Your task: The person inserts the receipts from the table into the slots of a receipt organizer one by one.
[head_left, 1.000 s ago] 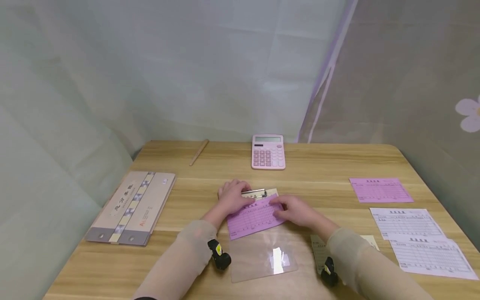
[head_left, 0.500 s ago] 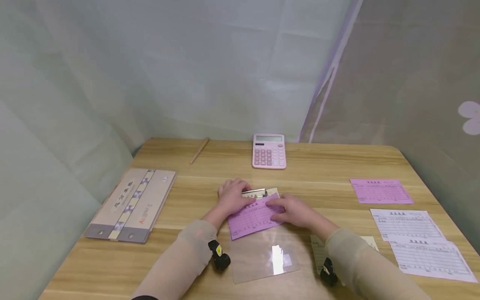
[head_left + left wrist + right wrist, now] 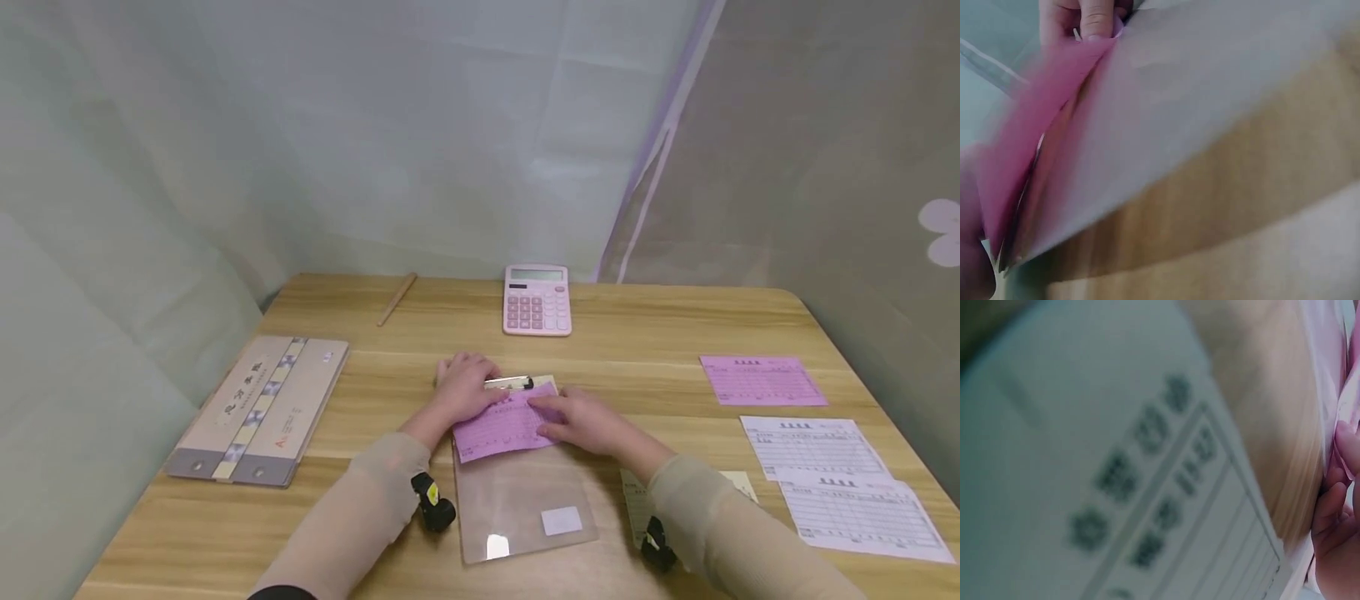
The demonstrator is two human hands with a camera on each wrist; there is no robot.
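Note:
In the head view my left hand holds the upper left of a transparent clipboard beside its metal clip. Its thumb lies on a pink printed slip on the board. My right hand pinches that slip's right side between thumb and fingers. Part of a pale yellow slip shows near the clip. From the left wrist, the board and the blurred pink slip appear edge-on, with my right hand's fingers at the far edge. The left hand's far fingers are partly hidden.
Beyond the board lies a pink calculator, with a thin wooden stick to its left. A beige folder is at left. Another pink slip and white slips lie at right. A yellow slip sits under my right forearm.
The pink slip's near edge has shifted slightly away from me, and the board's bright reflection has moved left. My right fingers have slid a little left over the slip.

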